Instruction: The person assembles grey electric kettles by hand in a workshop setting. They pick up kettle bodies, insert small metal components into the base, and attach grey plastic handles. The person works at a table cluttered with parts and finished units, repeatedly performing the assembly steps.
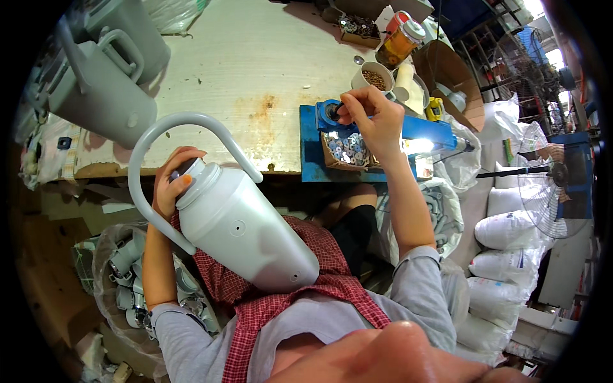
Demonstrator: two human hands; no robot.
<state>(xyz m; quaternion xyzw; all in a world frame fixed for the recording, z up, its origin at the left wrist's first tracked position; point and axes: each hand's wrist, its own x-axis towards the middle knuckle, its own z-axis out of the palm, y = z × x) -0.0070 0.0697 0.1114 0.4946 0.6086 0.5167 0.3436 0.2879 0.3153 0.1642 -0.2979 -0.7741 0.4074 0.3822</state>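
Note:
A light grey plastic jug lies tilted across my lap, its neck toward the upper left. My left hand is closed around the rim of that neck. A curved grey handle arches past the neck; one end sits beside the jug's shoulder, and I cannot tell whether it is fixed there. Over the round head of a blue metal press, my right hand is pinched, thumb against fingers. Whatever those fingers hold is too small or hidden to name. Just below it stands an open box of metal washers.
Two more grey jugs stand at the table's left. A white cup of small brown pieces and a jar are beyond the press. Bags of grey parts flank me, with white sacks and a fan at right.

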